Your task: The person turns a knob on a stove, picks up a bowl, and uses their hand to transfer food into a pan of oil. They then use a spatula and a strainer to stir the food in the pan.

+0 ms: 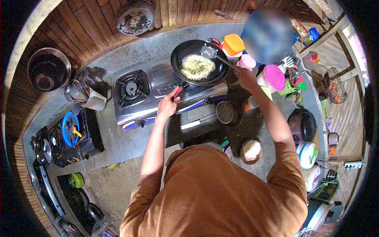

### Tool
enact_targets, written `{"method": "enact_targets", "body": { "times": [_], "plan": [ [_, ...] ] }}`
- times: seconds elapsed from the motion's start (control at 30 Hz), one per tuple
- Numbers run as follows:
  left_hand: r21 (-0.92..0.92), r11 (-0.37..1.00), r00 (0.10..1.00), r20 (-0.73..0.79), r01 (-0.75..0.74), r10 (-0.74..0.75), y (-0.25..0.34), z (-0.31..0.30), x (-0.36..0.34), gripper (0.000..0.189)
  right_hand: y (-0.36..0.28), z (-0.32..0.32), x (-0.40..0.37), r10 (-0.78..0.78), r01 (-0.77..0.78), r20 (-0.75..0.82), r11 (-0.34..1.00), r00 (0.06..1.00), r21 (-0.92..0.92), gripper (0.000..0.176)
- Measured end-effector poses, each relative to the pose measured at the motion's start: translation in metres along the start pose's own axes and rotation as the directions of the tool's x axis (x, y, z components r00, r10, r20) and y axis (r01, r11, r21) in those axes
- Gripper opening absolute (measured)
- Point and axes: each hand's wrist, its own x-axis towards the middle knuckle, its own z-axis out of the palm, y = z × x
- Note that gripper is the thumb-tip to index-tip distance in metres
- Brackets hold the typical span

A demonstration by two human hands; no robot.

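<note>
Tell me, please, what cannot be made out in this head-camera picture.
Head view: any flame beneath the black wok; the wok hides it.
Head view: the grip end of the spatula; the right hand covers it.
Head view: what fills the round patch at upper right; it is blurred.
Head view: the person's legs; the brown shirt hides them.

The left forearm (154, 148) reaches forward, left hand (168, 106) curled; the right hand (247, 80), also curled, reaches slightly farther ahead.
</note>
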Motion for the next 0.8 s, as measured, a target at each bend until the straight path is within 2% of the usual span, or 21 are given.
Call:
{"method": "enact_targets", "body": {
  "times": [0.13, 0.2, 0.23, 0.3, 0.33, 0.43, 0.5, 0.63, 0.73, 0.8],
  "plan": [
    [-0.017, 1.0, 1.0, -0.004, -0.01, 0.01, -0.003, 0.0, 0.001, 0.051, 0.006, 0.017, 0.002, 0.035, -0.048, -0.104, 0.991, 0.994, -0.128, 0.035],
    [-0.002, 0.999, 0.999, 0.029, 0.032, -0.032, -0.003, 0.0, 0.003, 0.051, 0.014, 0.034, 0.002, -0.115, 0.098, -0.132, 0.987, 0.985, -0.13, 0.036],
    [-0.003, 0.999, 0.999, 0.027, 0.034, -0.033, -0.002, 0.0, 0.003, 0.051, 0.015, 0.039, 0.003, -0.117, 0.1, -0.132, 0.986, 0.984, -0.13, 0.036],
    [-0.026, 0.999, 0.998, 0.044, 0.043, -0.042, -0.001, -0.001, 0.003, 0.051, 0.013, 0.044, 0.004, -0.161, 0.17, -0.092, 0.98, 0.983, 0.106, 0.039],
    [-0.027, 0.999, 0.998, 0.042, 0.045, -0.044, -0.004, 0.001, 0.003, 0.051, 0.011, 0.043, 0.005, -0.163, 0.172, -0.091, 0.979, 0.982, 0.106, 0.039],
    [-0.031, 1.0, 1.0, -0.001, -0.001, 0.001, -0.009, 0.004, 0.004, 0.05, -0.004, 0.022, 0.003, -0.121, 0.123, -0.067, 0.992, 0.99, 0.033, 0.04],
    [-0.041, 0.999, 1.0, 0.001, -0.01, 0.01, -0.009, 0.004, 0.004, 0.051, -0.016, -0.006, 0.0, -0.15, 0.153, -0.143, 0.988, 0.978, 0.013, 0.042],
    [-0.044, 0.999, 1.0, 0.01, -0.006, 0.006, -0.007, 0.002, 0.003, 0.051, 0.006, 0.018, 0.015, -0.076, 0.073, -0.172, 0.997, 0.982, -0.023, 0.043],
    [-0.057, 0.998, 1.0, -0.008, -0.011, 0.01, -0.007, 0.003, 0.003, 0.052, 0.014, 0.028, 0.015, -0.107, 0.083, -0.222, 0.99, 0.969, -0.114, 0.045],
    [-0.066, 0.997, 1.0, -0.015, -0.027, 0.026, -0.009, 0.004, 0.003, 0.051, 0.013, 0.032, 0.008, -0.225, 0.166, -0.241, 0.956, 0.944, -0.243, 0.037]
  ]
}}
